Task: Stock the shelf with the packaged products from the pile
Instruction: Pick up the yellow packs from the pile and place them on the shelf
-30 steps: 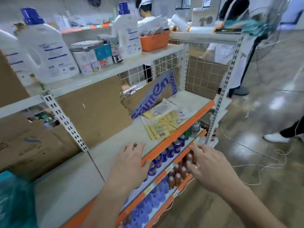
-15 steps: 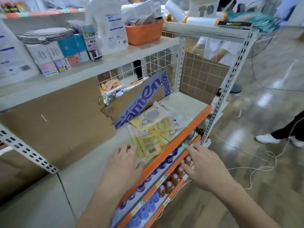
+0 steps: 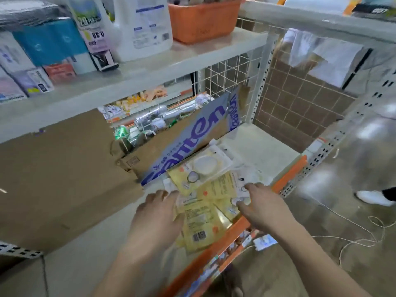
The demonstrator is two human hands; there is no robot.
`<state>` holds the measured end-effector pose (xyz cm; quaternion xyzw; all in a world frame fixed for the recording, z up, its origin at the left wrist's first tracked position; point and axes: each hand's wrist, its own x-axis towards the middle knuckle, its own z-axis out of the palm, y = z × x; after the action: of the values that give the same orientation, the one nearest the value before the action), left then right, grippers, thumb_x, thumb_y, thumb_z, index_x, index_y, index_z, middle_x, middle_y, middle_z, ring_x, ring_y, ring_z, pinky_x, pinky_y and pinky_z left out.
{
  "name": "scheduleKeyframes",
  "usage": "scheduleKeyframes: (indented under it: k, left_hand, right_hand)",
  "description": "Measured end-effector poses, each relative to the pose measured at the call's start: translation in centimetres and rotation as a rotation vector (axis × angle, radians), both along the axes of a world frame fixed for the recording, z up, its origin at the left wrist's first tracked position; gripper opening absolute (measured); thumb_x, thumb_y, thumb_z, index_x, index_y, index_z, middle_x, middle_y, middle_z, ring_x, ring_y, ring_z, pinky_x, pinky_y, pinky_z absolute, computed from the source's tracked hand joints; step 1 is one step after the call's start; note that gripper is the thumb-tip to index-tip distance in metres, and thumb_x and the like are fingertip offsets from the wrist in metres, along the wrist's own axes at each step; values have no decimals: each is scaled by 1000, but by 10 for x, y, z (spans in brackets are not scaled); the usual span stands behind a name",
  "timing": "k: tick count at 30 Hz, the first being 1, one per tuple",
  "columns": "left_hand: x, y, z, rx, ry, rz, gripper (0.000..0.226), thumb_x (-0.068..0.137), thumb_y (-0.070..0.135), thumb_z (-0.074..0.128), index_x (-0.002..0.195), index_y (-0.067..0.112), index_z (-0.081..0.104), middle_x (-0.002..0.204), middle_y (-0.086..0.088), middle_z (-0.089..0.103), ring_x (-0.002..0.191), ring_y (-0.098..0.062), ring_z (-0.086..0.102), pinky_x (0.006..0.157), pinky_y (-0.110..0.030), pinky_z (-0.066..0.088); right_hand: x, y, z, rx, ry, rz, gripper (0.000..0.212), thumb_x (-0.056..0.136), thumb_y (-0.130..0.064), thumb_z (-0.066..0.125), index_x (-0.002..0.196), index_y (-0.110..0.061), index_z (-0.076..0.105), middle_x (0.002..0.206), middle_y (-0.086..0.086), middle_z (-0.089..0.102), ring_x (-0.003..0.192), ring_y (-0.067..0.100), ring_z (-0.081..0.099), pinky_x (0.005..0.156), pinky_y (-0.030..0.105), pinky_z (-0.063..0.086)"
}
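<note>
Left hand (image 3: 156, 217), right hand (image 3: 259, 204): fingers (image 3: 250, 187) spread, over yellow packets (image 3: 199, 221).

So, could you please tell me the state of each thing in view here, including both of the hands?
Left hand: open, fingers spread, at the pile's left edge.
Right hand: open, fingertips on the pile's right side.
Pile of packets: flat, loosely overlapping, near the middle shelf's front edge.
Printed cardboard: tilted, leaning behind the pile.
Orange basket: upright on the upper shelf.
White jug: upright, beside the basket.
</note>
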<state>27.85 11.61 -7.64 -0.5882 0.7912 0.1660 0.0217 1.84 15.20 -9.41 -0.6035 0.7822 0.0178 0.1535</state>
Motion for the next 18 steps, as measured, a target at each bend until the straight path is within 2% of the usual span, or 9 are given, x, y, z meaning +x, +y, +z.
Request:
scheduleKeyframes:
  k: [5, 8, 11, 14, 18]
  left_hand:
    - [-32, -30, -16, 62, -17, 162, 64, 99, 50, 48, 157, 34, 25, 156, 5, 33, 143, -18, 31, 114, -35, 34]
    - [-50, -48, -22, 84, -30, 247, 62, 101, 52, 45, 157, 35, 24, 157, 7, 31, 144, -17, 29, 114, -34, 32]
    - [-63, -62, -23, 121, -10, 333, 63, 101, 52, 46, 157, 35, 25, 158, 7, 30, 145, -17, 28, 114, -34, 32]
    - [-70, -67, -23, 131, -7, 389, 63, 101, 52, 46, 158, 35, 25, 158, 9, 30, 145, -15, 27, 115, -33, 31]
    - [-70, -71, -19, 126, -42, 477, 64, 101, 53, 46, 158, 37, 23, 160, 10, 29, 147, -15, 25, 117, -32, 27]
  right_hand:
    - [-40, -92, -41, 35, -108, 41, 58, 96, -52, 53, 139, -13, 50, 137, 10, 54, 126, 31, 50, 98, 41, 47]
    - [-54, -146, -66, 38, -135, 73, 60, 96, -57, 54, 134, -10, 50, 132, 13, 53, 125, 33, 48, 93, 41, 45]
    - [-55, -186, -84, -2, -144, 92, 76, 89, -68, 56, 137, -9, 49, 133, 13, 51, 125, 33, 45, 94, 42, 46]
    - [-49, -207, -96, -31, -106, 116, 88, 83, -77, 54, 135, -6, 52, 129, 12, 51, 122, 32, 46, 93, 42, 46]
    - [-47, -218, -100, -67, 5, 183, 78, 83, -73, 57, 124, -7, 58, 122, 10, 56, 117, 30, 51, 91, 39, 45]
